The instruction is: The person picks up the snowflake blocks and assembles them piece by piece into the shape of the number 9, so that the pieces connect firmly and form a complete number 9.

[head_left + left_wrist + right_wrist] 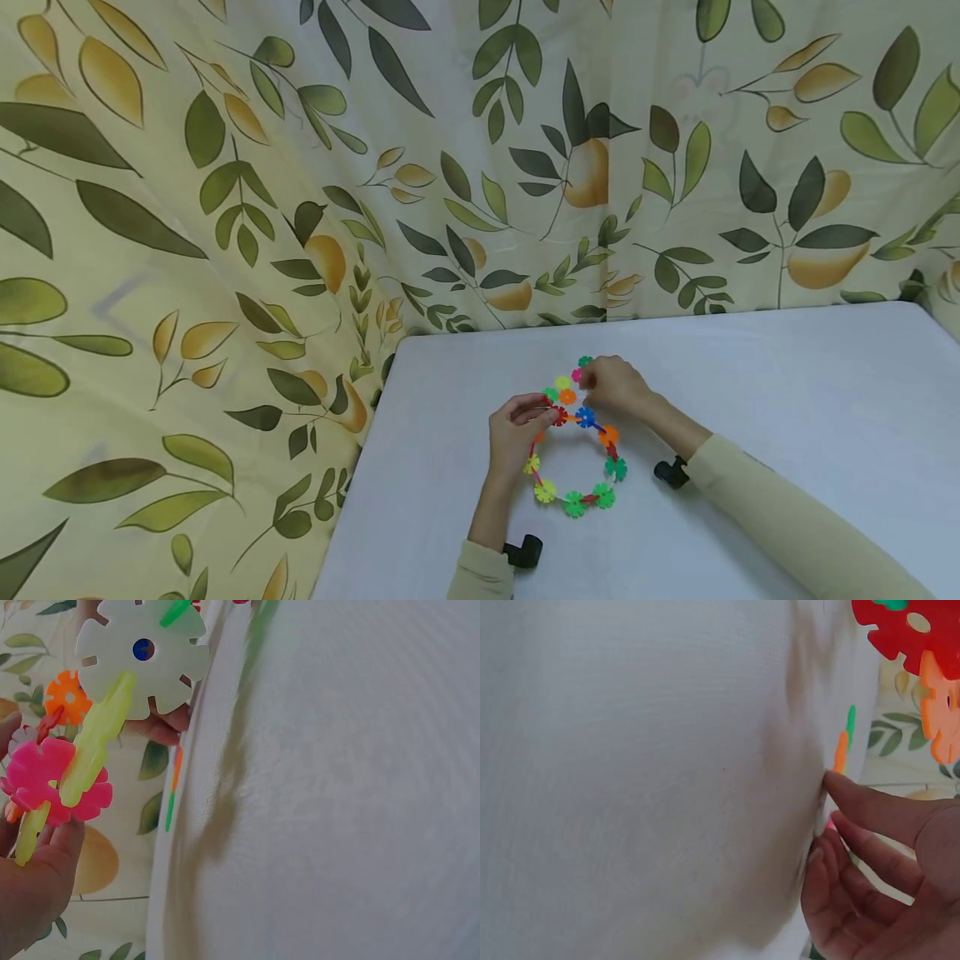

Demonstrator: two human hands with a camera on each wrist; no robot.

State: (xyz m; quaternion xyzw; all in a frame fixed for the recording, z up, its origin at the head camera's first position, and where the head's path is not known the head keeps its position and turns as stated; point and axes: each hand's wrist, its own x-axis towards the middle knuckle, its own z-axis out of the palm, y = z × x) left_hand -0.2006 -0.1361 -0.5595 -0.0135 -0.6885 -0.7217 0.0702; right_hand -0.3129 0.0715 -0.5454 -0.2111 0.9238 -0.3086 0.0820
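A ring of linked notched plastic discs (545, 492), in green, yellow, orange, red, blue and pink, stands tilted over the white table. My left hand (517, 429) pinches its far left part by a red disc (558, 416). In the left wrist view a white disc (112, 645) and a pink disc (41, 776) show large, joined by yellow ones. My right hand (618, 385) is down on the tabletop beyond the ring. Its thumb and curled fingers (855, 855) close about a whitish disc, mostly hidden, among the loose discs.
Several loose discs lie flat just past the ring, among them a yellow disc (562, 382), an orange disc (567, 397) and a green disc (586, 362). The white-covered table (787, 375) meets a leaf-patterned curtain (480, 167) at its back and left edges.
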